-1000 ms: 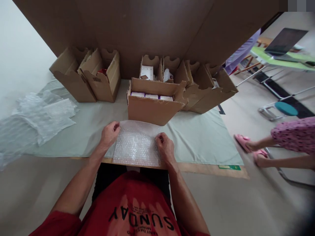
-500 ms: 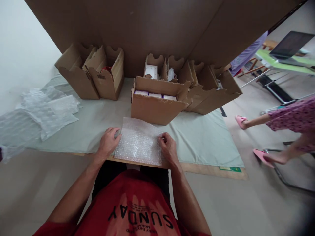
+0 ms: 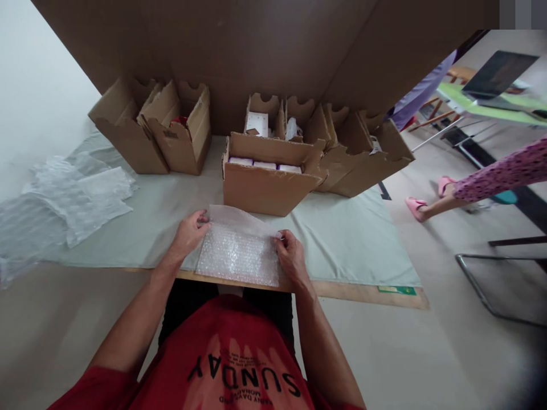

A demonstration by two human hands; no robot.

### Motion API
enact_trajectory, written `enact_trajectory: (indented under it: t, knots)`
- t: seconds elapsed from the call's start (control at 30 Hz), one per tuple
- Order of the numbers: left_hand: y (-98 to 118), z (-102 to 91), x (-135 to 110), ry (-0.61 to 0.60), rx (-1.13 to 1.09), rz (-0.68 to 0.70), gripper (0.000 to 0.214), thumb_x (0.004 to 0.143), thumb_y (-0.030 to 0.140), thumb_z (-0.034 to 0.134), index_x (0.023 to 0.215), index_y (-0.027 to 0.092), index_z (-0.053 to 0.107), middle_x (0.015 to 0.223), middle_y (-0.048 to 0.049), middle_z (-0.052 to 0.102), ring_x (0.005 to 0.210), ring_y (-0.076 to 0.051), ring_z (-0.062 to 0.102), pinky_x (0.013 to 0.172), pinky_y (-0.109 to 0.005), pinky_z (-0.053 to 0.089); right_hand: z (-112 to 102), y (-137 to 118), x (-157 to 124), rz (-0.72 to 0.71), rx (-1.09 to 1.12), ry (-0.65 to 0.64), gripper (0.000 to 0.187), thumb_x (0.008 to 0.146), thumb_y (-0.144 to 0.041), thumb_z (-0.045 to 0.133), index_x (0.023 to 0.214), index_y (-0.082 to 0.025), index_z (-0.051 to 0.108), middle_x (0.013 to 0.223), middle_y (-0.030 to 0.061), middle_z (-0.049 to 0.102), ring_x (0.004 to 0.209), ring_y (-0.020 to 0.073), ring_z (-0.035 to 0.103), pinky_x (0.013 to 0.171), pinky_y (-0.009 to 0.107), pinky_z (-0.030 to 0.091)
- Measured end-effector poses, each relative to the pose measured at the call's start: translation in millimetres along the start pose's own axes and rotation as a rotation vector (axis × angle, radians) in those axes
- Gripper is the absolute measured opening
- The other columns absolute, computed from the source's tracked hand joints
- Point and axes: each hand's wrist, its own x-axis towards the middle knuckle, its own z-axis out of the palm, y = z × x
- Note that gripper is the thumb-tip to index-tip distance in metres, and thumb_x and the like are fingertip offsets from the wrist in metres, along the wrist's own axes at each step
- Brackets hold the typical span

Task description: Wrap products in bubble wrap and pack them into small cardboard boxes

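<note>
A clear bubble-wrap sheet (image 3: 239, 256) held at both sides
The left hand (image 3: 191, 230) and right hand (image 3: 291, 257) each have their grip closed on a side edge, over the bench (image 3: 350, 239).

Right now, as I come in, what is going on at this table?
The person wearing the camera grips a bubble wrap sheet by its two sides, the left hand on one edge and the right hand on the other. The sheet lies at the near edge of the table. Just behind it stands an open cardboard box with white packs inside. A pile of plastic wrap lies far left.
</note>
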Motion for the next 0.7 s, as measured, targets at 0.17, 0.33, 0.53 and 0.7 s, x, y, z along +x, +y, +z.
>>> enact_trajectory:
  t: [0.17, 0.33, 0.53, 0.7]
  knots:
    - [6, 4.3, 4, -0.047, -0.203, -0.05, 0.034, 0.065, 0.03, 0.06, 0.095, 0.015, 0.066, 0.072, 0.0015, 0.064, 0.048, -0.009, 0.052, 0.047, -0.022, 0.042, -1, -2, 0, 0.018, 0.03, -0.011, 0.017, 0.079, -0.038, 0.05, 0.083, -0.022, 0.057, 0.057, -0.004, 0.053, 0.053, 0.015, 0.048, 0.055, 0.027, 0.034]
    - [16, 1.4, 0, -0.056, -0.199, -0.018, 0.015, 0.066, 0.031, 0.06, 0.075, 0.019, 0.063, 0.056, 0.0053, 0.058, 0.043, -0.009, 0.049, 0.044, -0.022, 0.038, -8, -3, 7, 0.043, 0.02, -0.058, 0.017, 0.077, -0.038, 0.051, 0.082, -0.022, 0.057, 0.057, -0.0033, 0.055, 0.055, 0.0154, 0.05, 0.056, 0.027, 0.037]
    - [26, -1.2, -11, -0.048, -0.26, -0.043, 0.023, 0.07, 0.035, 0.062, 0.085, 0.019, 0.066, 0.062, 0.0003, 0.067, 0.052, -0.014, 0.063, 0.042, -0.021, 0.039, -18, -8, 6, -0.104, -0.112, 0.103, 0.022, 0.079, -0.037, 0.051, 0.075, -0.021, 0.066, 0.081, 0.0043, 0.065, 0.069, 0.0166, 0.057, 0.066, 0.028, 0.043]
    - [23, -2.3, -22, -0.101, -0.308, -0.012, 0.027, 0.069, 0.038, 0.066, 0.087, 0.018, 0.066, 0.09, -0.0075, 0.076, 0.08, -0.02, 0.071, 0.061, -0.026, 0.052, -19, -10, -14, 0.064, -0.009, -0.019, 0.03, 0.083, -0.042, 0.053, 0.071, -0.02, 0.068, 0.064, 0.0022, 0.066, 0.056, 0.0158, 0.058, 0.058, 0.028, 0.044]
